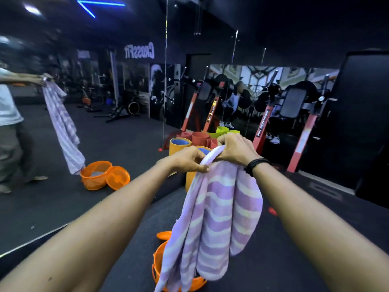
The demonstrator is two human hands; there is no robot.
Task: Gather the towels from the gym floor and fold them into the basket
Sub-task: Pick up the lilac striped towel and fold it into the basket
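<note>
- The purple-and-cream striped towel [214, 218] hangs with its long axis vertical, top edge bunched between both hands, lower end draping down over the orange basket [160, 268] on the dark gym floor [284, 260].
- The left hand [187, 160] pinches the towel's top edge, fingers curled round the fabric.
- The right hand [235, 148], a black band at its wrist, grips the same bunched edge just beside the left; a fold drapes under that wrist.
- An orange lid [165, 235] lies on the floor just beside the basket's far side.
- Rolled mats [181, 145] stand upright beyond the hands, against the mirror wall [105, 114].
- Open floor spreads to the right of the basket; the mirror's bottom edge runs close on the left.
</note>
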